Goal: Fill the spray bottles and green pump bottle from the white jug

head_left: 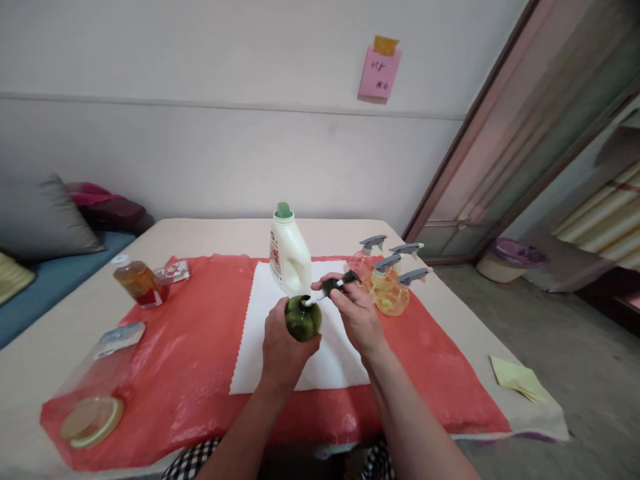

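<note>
My left hand (284, 350) is wrapped round a dark green bottle (303, 321), tilted with its open mouth toward the right. Pinched in my right hand (357, 310) is a black pump head (341, 283) with a pale tube (315, 298) that reaches to the bottle's mouth. Whether the tube tip is inside the neck is hard to make out. Just behind stands a cream detergent jug (289, 257) with a green cap, on a white cloth (255, 333). Several clear pink and yellow spray bottles (393, 293) with grey triggers stand right of my right hand.
A red plastic sheet (195, 360) covers much of the table (470, 363). On the left are an amber bottle (139, 281), a small patterned packet (175, 271), a clear container (107, 360) and a round lid (93, 421). Yellow notes (519, 378) lie near the right edge.
</note>
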`<action>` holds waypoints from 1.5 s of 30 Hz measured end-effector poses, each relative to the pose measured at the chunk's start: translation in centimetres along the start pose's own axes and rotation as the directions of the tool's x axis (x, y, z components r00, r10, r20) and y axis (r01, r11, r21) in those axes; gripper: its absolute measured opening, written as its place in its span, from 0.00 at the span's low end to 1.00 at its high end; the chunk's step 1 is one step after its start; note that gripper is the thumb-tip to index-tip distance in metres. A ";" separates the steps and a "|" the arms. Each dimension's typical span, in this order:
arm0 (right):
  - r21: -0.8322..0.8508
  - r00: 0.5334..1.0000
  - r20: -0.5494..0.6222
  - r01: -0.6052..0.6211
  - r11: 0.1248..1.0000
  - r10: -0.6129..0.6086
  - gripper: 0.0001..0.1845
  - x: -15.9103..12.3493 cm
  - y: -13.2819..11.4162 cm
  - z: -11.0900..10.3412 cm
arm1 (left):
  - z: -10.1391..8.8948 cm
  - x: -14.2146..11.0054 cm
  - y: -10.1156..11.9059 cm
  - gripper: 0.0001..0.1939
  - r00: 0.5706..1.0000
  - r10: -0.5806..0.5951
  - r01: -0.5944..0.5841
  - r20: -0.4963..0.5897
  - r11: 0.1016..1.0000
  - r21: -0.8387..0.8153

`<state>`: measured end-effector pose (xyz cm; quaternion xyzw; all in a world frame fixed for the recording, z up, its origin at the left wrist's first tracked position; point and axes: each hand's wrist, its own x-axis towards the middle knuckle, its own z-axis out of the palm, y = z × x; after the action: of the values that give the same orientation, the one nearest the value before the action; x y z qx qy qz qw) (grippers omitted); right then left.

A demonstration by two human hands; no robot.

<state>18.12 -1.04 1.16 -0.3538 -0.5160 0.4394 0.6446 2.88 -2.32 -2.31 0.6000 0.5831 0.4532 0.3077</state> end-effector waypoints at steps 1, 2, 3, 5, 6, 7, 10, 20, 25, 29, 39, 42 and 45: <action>-0.015 1.000 0.008 0.005 1.000 -0.005 0.13 0.0 -0.1 -0.2 | 0.0 0.0 -0.2 0.40 0.999 0.047 -0.047 -0.012 0.998 0.045; -0.034 1.000 0.017 0.007 0.999 -0.007 0.13 0.0 -0.2 -0.4 | 0.1 0.1 -0.4 0.39 0.995 0.093 -0.091 -0.017 0.992 0.090; -0.058 1.000 0.022 0.006 0.998 -0.005 0.13 0.0 -0.3 -0.5 | 0.3 0.1 -0.7 0.38 0.991 0.136 -0.132 -0.019 0.983 0.128; -0.120 1.000 0.024 -0.007 0.993 0.010 0.14 -0.1 -0.5 -0.7 | 0.6 0.1 -1.2 0.38 0.977 0.209 -0.199 -0.038 0.963 0.181; -0.153 1.000 0.023 -0.016 0.988 0.020 0.14 -0.2 -0.6 -0.8 | 0.7 0.1 -1.4 0.38 0.968 0.245 -0.230 -0.054 0.953 0.198; -0.177 0.999 0.021 -0.023 0.984 0.027 0.14 -0.3 -0.6 -0.9 | 0.9 0.1 -1.7 0.39 0.958 0.280 -0.260 -0.068 0.942 0.212; -0.190 1.000 0.021 -0.012 0.982 0.016 0.14 -0.6 -0.5 -1.2 | 1.3 0.0 -2.2 0.39 0.922 0.376 -0.346 -0.090 0.907 0.239; -0.293 0.978 0.174 -0.063 0.954 0.118 0.18 -0.9 0.9 -0.7 | 1.8 -0.2 -2.7 0.45 0.844 0.518 -0.465 -0.141 0.837 0.289; -0.339 0.978 0.160 -0.070 0.938 0.131 0.21 -0.7 1.0 -0.7 | 1.3 -0.1 -2.5 0.42 0.836 0.530 -0.463 -0.145 0.821 0.333; -0.298 0.992 0.036 -0.103 0.949 0.119 0.19 -0.8 1.4 0.1 | 1.3 -0.1 -2.4 0.41 0.825 0.545 -0.468 -0.151 0.808 0.358; -0.122 0.991 0.027 -0.126 0.985 0.130 0.18 -1.0 2.6 -0.2 | 1.4 -0.4 -2.4 0.47 0.866 0.493 -0.458 -0.085 0.849 0.263; -0.218 0.979 0.138 -0.119 0.969 0.151 0.19 -0.6 1.5 -1.3 | 1.2 -0.6 -2.1 0.47 0.896 0.444 -0.430 -0.028 0.881 0.199; -0.251 0.976 0.150 -0.115 0.961 0.156 0.18 -0.6 1.3 -1.3 | 1.2 -0.8 -2.1 0.48 0.917 0.399 -0.393 -0.002 0.902 0.181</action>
<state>19.05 -1.17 -0.48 -0.4254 -0.5926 0.4453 0.5192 3.17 -2.59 -4.83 0.7219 0.4927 0.4642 0.1435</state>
